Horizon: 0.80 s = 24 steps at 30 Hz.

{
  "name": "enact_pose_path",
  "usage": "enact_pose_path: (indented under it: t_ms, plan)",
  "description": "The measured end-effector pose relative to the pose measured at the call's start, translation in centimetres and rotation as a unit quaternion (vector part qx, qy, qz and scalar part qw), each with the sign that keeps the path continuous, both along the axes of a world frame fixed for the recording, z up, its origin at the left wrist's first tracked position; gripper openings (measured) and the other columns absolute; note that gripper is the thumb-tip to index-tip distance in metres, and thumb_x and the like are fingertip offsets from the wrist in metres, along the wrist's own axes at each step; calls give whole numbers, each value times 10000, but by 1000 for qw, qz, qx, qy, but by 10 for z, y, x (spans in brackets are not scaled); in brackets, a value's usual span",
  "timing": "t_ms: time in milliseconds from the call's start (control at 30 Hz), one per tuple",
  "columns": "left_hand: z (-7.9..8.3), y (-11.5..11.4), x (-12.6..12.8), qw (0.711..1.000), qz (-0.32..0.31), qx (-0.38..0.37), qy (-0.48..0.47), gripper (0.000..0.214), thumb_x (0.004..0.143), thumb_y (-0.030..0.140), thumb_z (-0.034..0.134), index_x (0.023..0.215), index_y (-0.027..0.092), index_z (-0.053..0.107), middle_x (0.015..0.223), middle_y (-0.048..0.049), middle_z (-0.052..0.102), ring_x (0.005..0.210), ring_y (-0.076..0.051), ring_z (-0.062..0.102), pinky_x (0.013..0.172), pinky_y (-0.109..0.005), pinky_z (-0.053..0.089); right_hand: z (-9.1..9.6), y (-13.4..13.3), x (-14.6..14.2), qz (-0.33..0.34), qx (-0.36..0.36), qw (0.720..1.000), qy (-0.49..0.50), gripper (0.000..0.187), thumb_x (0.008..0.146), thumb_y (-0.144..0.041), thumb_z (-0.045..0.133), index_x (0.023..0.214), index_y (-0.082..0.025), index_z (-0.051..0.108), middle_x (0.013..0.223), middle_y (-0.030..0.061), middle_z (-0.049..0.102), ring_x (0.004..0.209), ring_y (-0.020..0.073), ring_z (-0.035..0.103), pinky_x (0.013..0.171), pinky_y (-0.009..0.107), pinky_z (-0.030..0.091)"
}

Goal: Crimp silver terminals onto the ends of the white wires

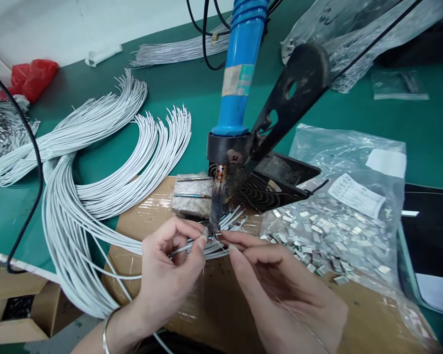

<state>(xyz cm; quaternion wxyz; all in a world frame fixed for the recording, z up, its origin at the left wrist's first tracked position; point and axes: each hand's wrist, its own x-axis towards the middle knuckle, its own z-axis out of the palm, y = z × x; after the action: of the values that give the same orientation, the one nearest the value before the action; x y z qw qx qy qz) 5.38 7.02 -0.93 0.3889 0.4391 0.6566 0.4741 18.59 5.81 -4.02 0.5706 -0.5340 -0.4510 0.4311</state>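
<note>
Left hand (pixel 170 268) pinched tight on white wire (pixel 182 250), its end under soldering iron tip (pixel 215 211). Right hand (pixel 280 290) pinches solder strand (pixel 299 322) just right of it.

Nothing you can actually read here

You've got a white printed label (pixel 355 195) on the clear bag (pixel 317 142) of metal bits to your right, rows of print on it, but it's way too small and blurry to make out. A second white sticker (pixel 386 162) higher on the same bag looks blank from this angle. The soldering iron (pixel 243 44) in front of you has a worn tan-and-teal band (pixel 238 79) round its blue handle, and no letters on it come through either.
</note>
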Motion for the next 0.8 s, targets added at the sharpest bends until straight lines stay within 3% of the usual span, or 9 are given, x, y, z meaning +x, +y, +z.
enact_pose_path:
  t_ms: [367,800]
  plan:
    - [-11,-6,-4,1000,2,-9,-6,122,829,146,731,720,170,682,881,-38,764,498,-48,427,455,-184,305,1,-1,-2,-7,-26,1000,10,211,902,-209,771,709,-229,689,960,28,837,867,139,805,805,161,630]
    - [2,2,0,999,11,-30,-17,116,746,159,754,669,158,667,835,-73,768,518,-76,507,429,-185,312,-1,1,0,10,-4,1000,-3,204,909,-197,759,723,-239,686,947,20,842,925,158,818,845,177,638]
